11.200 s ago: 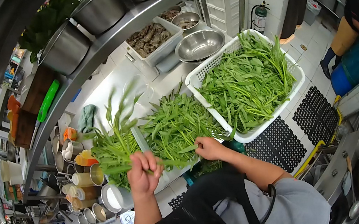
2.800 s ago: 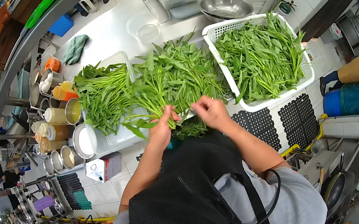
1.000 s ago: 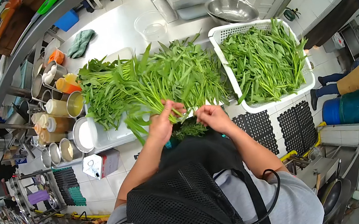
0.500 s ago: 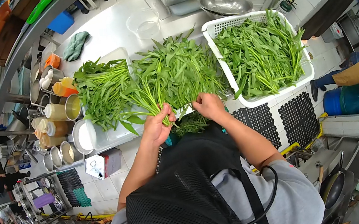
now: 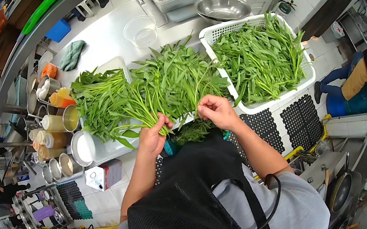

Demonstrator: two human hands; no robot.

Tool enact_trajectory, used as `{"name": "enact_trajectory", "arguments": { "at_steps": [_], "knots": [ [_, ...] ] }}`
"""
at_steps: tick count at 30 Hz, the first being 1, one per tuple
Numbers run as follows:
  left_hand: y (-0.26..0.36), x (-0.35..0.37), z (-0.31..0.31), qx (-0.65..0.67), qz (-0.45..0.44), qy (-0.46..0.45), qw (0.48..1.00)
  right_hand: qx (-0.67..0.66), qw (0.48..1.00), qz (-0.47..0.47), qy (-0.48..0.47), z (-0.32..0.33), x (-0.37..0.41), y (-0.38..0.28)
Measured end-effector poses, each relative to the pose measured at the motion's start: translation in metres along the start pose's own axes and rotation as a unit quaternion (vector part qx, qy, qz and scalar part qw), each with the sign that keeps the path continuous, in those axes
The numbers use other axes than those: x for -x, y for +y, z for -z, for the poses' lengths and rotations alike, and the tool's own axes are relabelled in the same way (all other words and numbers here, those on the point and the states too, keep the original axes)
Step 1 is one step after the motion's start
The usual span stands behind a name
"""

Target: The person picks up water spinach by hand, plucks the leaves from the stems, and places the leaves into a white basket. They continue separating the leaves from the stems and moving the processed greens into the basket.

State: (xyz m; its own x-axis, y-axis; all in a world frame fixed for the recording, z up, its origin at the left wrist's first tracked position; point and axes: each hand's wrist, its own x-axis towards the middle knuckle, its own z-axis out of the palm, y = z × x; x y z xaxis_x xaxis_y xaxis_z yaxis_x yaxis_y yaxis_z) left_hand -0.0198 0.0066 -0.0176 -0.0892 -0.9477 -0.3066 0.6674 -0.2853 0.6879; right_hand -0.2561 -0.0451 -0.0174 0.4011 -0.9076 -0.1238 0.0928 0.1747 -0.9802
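Note:
My left hand (image 5: 151, 138) is closed round the stems of a bunch of water spinach (image 5: 144, 112), its leaves fanning away from me. Just to the right, my right hand (image 5: 218, 113) pinches a thin water spinach stem (image 5: 195, 105) between thumb and fingertips. Beyond both hands lies a heap of water spinach (image 5: 172, 70). More of it (image 5: 98, 92) fills a translucent tray (image 5: 113, 64) on the left. On the right stands a white perforated basket (image 5: 210, 40) full of the same greens (image 5: 257, 62). Some greens (image 5: 191, 132) also sit below my hands, partly hidden.
Sauce bottles (image 5: 53, 123) and metal containers line the left side. A clear round tub (image 5: 140, 31), a green cloth (image 5: 72, 55) and steel bowls (image 5: 224, 7) sit on the steel counter (image 5: 103, 33). A co-worker (image 5: 354, 70) stands far right.
My left hand and its bunch have shifted slightly left and down in view. My right hand has moved slightly, its fingers still pinched. The whole view has shifted a little.

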Motion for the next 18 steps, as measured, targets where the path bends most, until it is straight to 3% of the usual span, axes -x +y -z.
{"name": "enact_trajectory", "arguments": {
  "at_steps": [7,10,13,17,18],
  "knots": [
    [-0.001,-0.001,-0.005,-0.035,-0.003,-0.024,0.999,-0.066,0.995,0.058,-0.039,-0.007,0.013,-0.014],
    [-0.003,-0.001,-0.005,-0.034,0.003,-0.026,0.999,0.070,0.980,0.183,-0.036,-0.006,0.014,-0.021],
    [-0.003,-0.003,-0.003,-0.037,0.001,-0.016,0.999,0.125,0.965,0.223,-0.052,-0.003,0.014,-0.026],
    [0.000,-0.003,0.001,-0.043,-0.010,-0.011,0.999,0.267,0.949,0.162,-0.052,0.013,0.023,-0.018],
    [0.000,-0.004,0.002,-0.040,-0.018,-0.011,0.999,0.401,0.905,0.092,-0.109,0.021,0.030,-0.003]
  ]
}}
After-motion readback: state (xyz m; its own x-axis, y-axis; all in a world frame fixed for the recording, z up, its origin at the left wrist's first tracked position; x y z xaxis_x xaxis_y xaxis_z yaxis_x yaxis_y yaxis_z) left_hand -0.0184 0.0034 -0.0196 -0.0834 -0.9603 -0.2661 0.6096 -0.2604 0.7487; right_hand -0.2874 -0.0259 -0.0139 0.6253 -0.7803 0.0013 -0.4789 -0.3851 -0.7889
